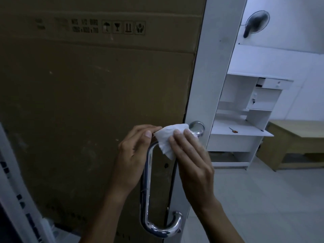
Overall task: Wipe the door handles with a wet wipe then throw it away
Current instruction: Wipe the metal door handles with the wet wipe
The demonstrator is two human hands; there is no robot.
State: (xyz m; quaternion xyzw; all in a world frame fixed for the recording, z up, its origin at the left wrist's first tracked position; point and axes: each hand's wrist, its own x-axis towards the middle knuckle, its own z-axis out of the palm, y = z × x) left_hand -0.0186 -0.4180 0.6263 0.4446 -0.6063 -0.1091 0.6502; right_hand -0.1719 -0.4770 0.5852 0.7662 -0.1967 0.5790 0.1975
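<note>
Cardboard-covered door, white desk beyond

The cardboard sheet covering the door bears four boxed handling symbols near its top: an umbrella, a wine glass, two upward arrows, and hands cradling a box; left of them stand two lines of dark print, too blurred to read.
</note>
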